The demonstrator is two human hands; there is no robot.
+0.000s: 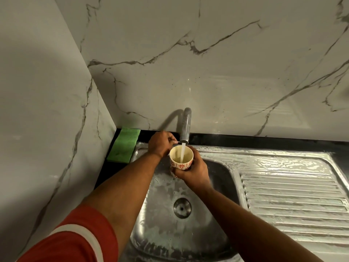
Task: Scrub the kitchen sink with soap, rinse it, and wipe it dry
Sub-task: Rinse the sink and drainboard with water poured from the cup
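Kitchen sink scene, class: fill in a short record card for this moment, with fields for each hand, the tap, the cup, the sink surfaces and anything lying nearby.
left hand: left hand closed on the tap's lever
right hand: right hand holds the cup under the spout
tap: tap running, its stream falling into the cup
cup: cup, cream with red flower pattern, upright, partly filled
sink: sink basin streaked with soapy film, drain uncovered
drainboard: drainboard, ribbed, covered in suds
nearby: green cloth lying on the dark counter, left of the basin
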